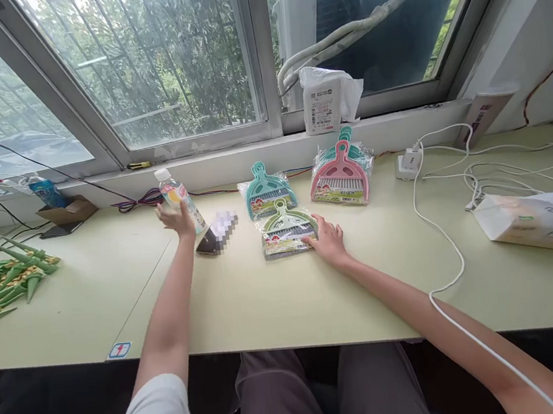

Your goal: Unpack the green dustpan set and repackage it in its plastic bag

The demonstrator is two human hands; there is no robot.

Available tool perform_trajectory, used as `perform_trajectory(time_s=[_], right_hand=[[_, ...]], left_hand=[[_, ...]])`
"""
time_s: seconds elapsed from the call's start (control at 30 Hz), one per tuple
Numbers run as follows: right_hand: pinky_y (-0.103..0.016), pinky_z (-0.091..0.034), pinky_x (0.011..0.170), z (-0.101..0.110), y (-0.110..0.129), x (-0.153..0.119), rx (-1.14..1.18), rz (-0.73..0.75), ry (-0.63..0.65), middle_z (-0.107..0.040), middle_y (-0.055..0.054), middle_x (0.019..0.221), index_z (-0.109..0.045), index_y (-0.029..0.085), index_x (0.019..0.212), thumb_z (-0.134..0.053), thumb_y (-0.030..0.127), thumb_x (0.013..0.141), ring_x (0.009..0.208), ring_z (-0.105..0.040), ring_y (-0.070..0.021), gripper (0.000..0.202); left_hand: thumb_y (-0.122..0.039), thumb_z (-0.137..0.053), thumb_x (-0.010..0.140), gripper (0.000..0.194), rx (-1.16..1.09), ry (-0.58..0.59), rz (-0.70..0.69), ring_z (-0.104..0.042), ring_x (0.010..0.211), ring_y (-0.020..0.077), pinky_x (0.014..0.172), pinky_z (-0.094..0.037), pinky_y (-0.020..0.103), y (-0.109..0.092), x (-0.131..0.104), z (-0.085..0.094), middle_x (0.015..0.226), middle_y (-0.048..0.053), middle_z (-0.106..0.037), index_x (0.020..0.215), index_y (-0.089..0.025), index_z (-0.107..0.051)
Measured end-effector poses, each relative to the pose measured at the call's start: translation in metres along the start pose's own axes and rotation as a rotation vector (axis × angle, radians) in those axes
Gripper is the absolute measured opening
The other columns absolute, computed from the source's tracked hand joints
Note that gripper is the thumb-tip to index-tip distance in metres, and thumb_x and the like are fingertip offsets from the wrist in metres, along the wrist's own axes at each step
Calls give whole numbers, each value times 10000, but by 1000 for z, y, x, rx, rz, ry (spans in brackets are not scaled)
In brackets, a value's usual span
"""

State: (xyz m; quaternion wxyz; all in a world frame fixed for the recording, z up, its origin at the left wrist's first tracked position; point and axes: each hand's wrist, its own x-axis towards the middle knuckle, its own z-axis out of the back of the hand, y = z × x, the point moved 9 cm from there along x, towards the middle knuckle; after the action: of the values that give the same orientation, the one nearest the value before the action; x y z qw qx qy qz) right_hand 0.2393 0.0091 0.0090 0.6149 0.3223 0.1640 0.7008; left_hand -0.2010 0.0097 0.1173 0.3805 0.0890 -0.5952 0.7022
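A packaged light-green dustpan and brush set [287, 231] lies on the pale table in front of me. My right hand [327, 239] grips its right edge, thumb over the front of the wrapper. My left hand [176, 220] is raised with fingers apart in front of a clear drink bottle [173, 189] with a white cap; whether it touches the bottle I cannot tell. Behind the light-green set lies a teal dustpan and brush set [268, 191]. To its right, a pink dustpan and brush set [338, 179] rests in front of teal ones.
A phone [208, 243], partly pixelated, lies beside the bottle. Green tapered pods [7, 277] are piled at the left, near a person's partly visible body. A white cable [442, 240] crosses over my right forearm. A tissue pack [545, 221] lies right; a white box [323, 104] stands on the sill.
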Motion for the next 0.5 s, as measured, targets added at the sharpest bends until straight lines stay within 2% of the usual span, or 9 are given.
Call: perform_trajectory(time_s=[0.03,0.07,0.1,0.13,0.2,0.23,0.3,0.4,0.5], right_hand=[[-534,-174,1132,-1,0,0,6,-2,8,-578,-118,1340,-390,215,1359,-629,379,836,1315,-461,-285,598],[-533,-182,1129,-1,-1,1,13,-7,9,-590,-116,1326,-399,218,1351,-638,376,830,1304,-474,-284,595],[-529,-196,1125,0,-2,2,23,-10,6,-600,-114,1312,-411,223,1340,-653,372,818,1294,-485,-284,595],[-522,-216,1118,1,-2,3,35,-11,-1,-610,-112,1297,-424,227,1329,-674,363,799,1281,-498,-285,601],[-500,-271,1093,3,-2,4,74,-6,-21,-628,-105,1266,-447,240,1305,-722,330,749,1246,-528,-289,627],[-488,-302,1076,4,-2,4,102,2,-28,-638,-99,1245,-456,248,1295,-737,312,728,1222,-546,-289,636],[-463,-363,1036,6,0,3,183,35,-30,-652,-80,1205,-465,265,1277,-740,275,709,1176,-578,-277,631],[-432,-424,996,10,5,-1,312,97,-41,-634,-69,1214,-482,271,1240,-716,242,719,1181,-575,-262,572],[-433,-439,998,18,14,-3,332,177,-115,-592,-89,1227,-508,252,1204,-677,218,759,1190,-550,-264,478]], left_hand=[[-382,-505,914,588,-1,-80,-33,-197,1467,298,1171,-136,582,-8,-18,12,1512,216,-268,1405,-172,-260],[-386,-474,929,565,-17,-104,-143,-174,1473,274,1188,-127,541,-23,-39,19,1520,203,-255,1408,-170,-266],[-400,-461,936,552,-46,-51,-293,-204,1462,255,1196,-148,502,-42,-65,20,1501,193,-290,1403,-165,-284],[-422,-465,933,536,-73,93,-438,-283,1425,248,1192,-175,489,-61,-95,14,1449,176,-370,1387,-176,-318],[-483,-564,877,589,-26,548,-606,-301,1421,283,1196,-117,547,-84,-164,-12,1455,128,-406,1383,-255,-367],[-507,-649,812,673,21,718,-608,-239,1449,322,1186,-92,592,-86,-194,-21,1505,119,-348,1388,-289,-378],[-474,-715,762,758,51,933,-519,-164,1471,370,1163,-142,633,-83,-234,-32,1564,132,-225,1414,-304,-368],[-353,-665,823,557,-39,1032,-351,-238,1456,346,1150,-290,552,-78,-249,-44,1534,146,-226,1339,-270,-473],[-207,-597,850,383,-173,958,-286,-350,1407,299,1132,-370,474,-81,-233,-56,1464,137,-294,1231,-232,-558]])
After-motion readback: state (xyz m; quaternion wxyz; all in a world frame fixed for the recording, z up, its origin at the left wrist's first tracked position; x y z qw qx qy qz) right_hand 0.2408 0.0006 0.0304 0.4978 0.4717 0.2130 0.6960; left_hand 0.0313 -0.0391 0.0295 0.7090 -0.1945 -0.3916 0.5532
